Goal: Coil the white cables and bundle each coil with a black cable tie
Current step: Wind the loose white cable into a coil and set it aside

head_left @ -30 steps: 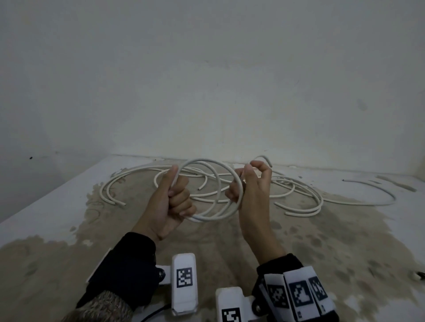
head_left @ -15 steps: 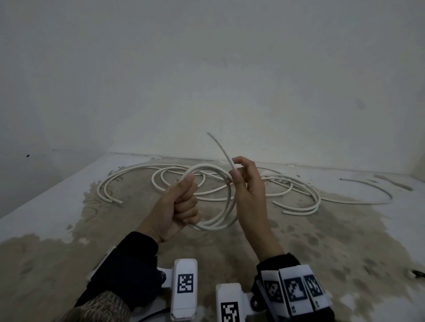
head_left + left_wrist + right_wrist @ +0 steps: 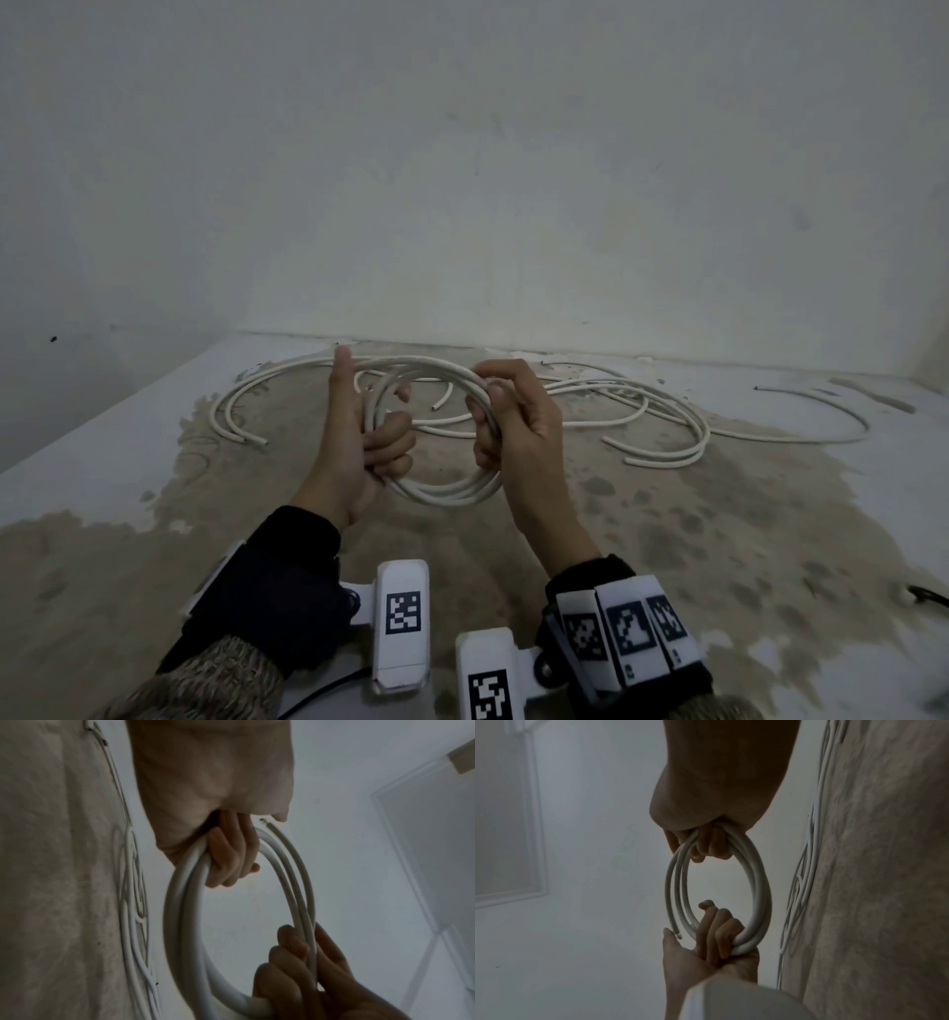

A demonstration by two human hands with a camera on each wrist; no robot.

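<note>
**Coil held in both hands above the surface**

The coil hangs between the hands, its left arc hidden inside the left hand and its right arc behind the right hand. Left fingers are clamped round the strands with the thumb pointing up; right fingers are curled tight round the opposite side. One cut end sticks out just beside the left palm. A dark thing at the right edge is cut off and too small to tell.

Half a second ago a loose tail stood up from the right hand; now it lies wound into the coil, and the right hand grips the bundle rather than pinching one strand.

Loose cables sprawl on the surface beyond the hands, near the wall. The stained stretch below the coil lies bare.
</note>
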